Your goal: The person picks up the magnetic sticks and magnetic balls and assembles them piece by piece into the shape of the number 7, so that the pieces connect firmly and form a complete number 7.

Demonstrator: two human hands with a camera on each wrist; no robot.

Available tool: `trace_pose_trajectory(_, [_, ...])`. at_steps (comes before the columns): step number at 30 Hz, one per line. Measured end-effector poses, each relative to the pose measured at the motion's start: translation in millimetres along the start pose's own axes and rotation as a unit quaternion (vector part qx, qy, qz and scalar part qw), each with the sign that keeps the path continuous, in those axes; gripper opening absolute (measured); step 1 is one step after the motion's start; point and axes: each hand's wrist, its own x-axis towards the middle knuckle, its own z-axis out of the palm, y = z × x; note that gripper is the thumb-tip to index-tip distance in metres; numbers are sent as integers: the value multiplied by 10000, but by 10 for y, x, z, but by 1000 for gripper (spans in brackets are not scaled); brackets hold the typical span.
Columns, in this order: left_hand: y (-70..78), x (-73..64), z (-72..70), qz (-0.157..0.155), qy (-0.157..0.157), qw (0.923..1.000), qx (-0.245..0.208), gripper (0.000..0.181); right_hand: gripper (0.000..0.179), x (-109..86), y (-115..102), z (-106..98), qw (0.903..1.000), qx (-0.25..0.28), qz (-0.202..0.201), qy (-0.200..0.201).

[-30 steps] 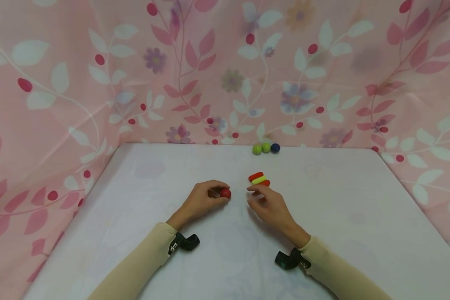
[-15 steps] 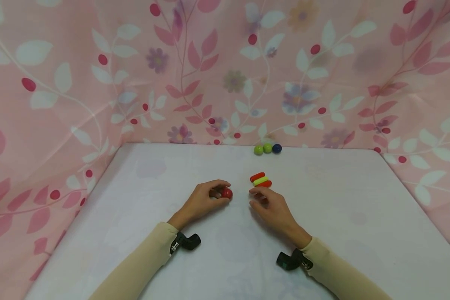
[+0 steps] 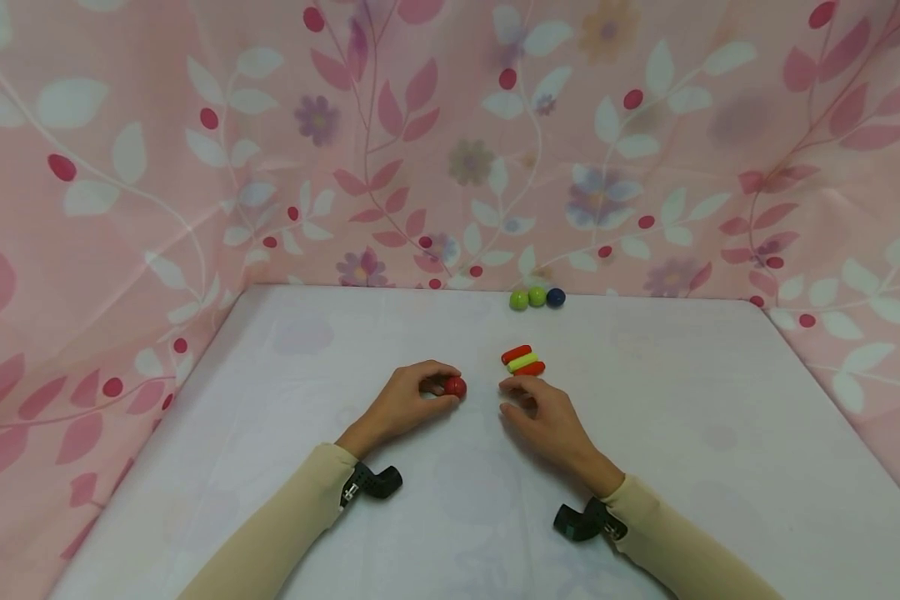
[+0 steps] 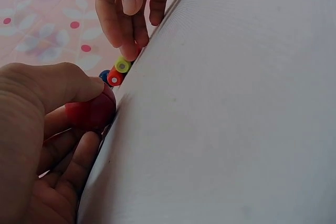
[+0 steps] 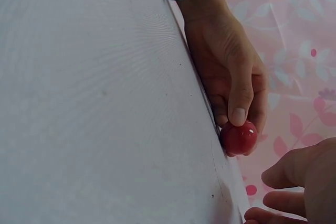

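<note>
A shiny red ball (image 3: 455,388) with a seam line is pinched between the thumb and fingers of my left hand (image 3: 408,398), low at the white tabletop. In the left wrist view the thumb presses on top of the red ball (image 4: 94,109), fingers beneath it. To its right, my right hand (image 3: 543,417) holds nothing, its fingers loosely bent with a gap to the thumb. Just beyond those fingertips lie three short rods side by side: a red rod (image 3: 517,355), a yellow rod (image 3: 522,362) and another red rod (image 3: 529,368).
Along the back of the white table (image 3: 382,325) sit two green balls (image 3: 528,298) and a dark blue ball (image 3: 556,297). A pink floral cloth (image 3: 450,150) hangs behind and at the sides. Each wrist wears a black camera (image 3: 382,482).
The right hand has drawn back slightly from the rods, which show more fully. The left hand keeps its hold on the red ball, with the head view shifted a little.
</note>
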Motion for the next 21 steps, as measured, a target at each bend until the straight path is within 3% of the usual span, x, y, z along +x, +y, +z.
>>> trace_pose_trajectory(21, [-72,2,-7,-35,-14,9999,-115,34,35,2,15,21,9996,-197,-184,30])
